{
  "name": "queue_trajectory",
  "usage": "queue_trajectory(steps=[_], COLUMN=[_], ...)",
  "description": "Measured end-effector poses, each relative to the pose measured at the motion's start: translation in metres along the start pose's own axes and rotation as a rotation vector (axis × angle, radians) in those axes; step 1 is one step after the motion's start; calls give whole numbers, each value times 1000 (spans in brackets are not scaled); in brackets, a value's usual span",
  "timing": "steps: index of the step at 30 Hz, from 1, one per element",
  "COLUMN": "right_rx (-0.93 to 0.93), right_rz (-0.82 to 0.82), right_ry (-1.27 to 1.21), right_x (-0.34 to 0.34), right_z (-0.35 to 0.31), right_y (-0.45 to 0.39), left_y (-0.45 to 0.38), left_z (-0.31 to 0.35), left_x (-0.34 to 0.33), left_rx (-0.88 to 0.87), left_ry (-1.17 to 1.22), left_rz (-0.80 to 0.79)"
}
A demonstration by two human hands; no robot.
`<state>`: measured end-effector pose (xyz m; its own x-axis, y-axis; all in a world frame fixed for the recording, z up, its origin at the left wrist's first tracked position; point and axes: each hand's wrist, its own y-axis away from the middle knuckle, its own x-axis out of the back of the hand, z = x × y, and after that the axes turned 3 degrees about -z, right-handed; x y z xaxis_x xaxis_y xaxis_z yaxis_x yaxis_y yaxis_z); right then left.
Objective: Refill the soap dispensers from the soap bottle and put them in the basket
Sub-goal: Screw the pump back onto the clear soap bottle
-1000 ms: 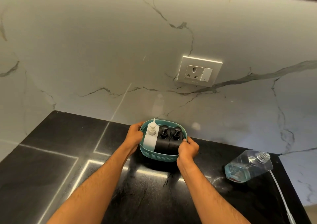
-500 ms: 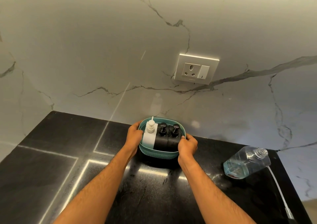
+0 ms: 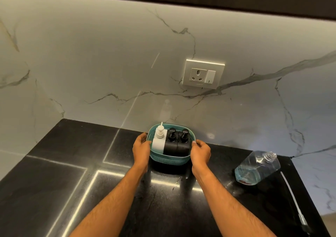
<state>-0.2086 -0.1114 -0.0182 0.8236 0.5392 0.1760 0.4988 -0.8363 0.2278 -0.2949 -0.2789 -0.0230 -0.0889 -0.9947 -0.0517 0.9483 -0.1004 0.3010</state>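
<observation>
A teal basket stands on the black counter close to the marble wall. Inside it stand a white soap dispenser at the left and two black soap dispensers beside it, all upright. My left hand holds the basket's left side, thumb at the rim. At the right side my right hand holds it with curled fingertips on the rim. The clear soap bottle with blue liquid lies on its side to the right, with no cap on its neck.
The black stone counter ends at the marble wall behind and at an edge on the right. A wall socket sits above the basket. A thin white tube lies near the right edge, beside the bottle.
The view has tilted up, showing more wall. Both hands stay at the basket's sides, and the basket and bottle have hardly moved.
</observation>
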Motion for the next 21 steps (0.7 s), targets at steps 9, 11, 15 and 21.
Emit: queue_trajectory(steps=[9,11,15,21], right_rx=[-12,-8,-7,-9], right_rz=[21,24,38,62], right_ry=[-2,-12,2,37], right_x=[43,57,88,145], right_z=[-2,1,13,33], right_y=[27,31,39,43], left_y=[73,88,114,146], left_z=[-11,-17,-30,-57], left_x=[-5,-10,-27,-71], left_rx=[-4,-2,3,16], left_ry=[51,69,63,27], left_rz=[143,150,118,19])
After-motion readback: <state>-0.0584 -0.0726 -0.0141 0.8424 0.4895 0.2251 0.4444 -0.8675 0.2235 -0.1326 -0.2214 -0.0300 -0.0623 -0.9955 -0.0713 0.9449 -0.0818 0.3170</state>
